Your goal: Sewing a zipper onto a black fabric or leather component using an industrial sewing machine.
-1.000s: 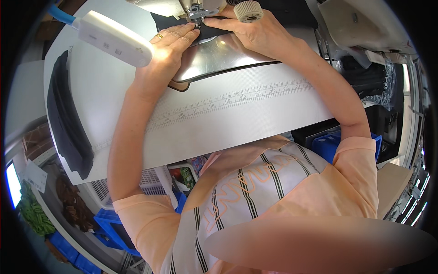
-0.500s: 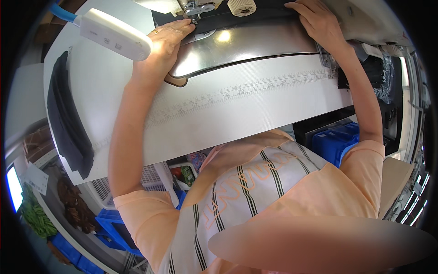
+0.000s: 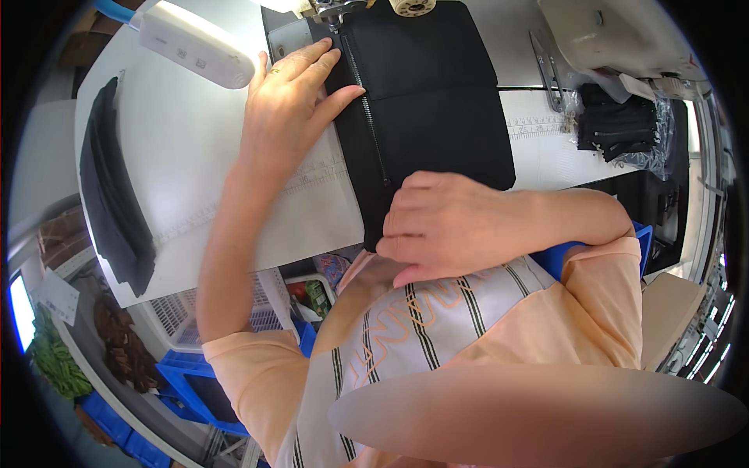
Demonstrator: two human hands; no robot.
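Observation:
A black fabric piece (image 3: 445, 132) with a metal zipper (image 3: 367, 109) along its left side lies under the sewing machine's presser foot (image 3: 335, 25). It reaches down over the table's near edge. My left hand (image 3: 292, 97) lies on its left edge just below the foot, fingers outstretched and thumb apart, near the zipper. At the near end, my right hand (image 3: 441, 222) curls its fingers over the fabric close to the zipper's lower end. The fingertips are partly hidden against the cloth.
A white table (image 3: 195, 148) carries a printed ruler scale. Black cloth (image 3: 117, 187) lies at its left edge. A white lamp-like device (image 3: 195, 47) hangs upper left. At right are tweezers (image 3: 546, 70) and black zippers in plastic (image 3: 616, 121). A white basket (image 3: 222, 312) stands below.
The black fabric has come toward me, now covering the metal plate and showing its zipper. My right hand has moved from the far right to the fabric's near end. My left hand has shifted slightly nearer.

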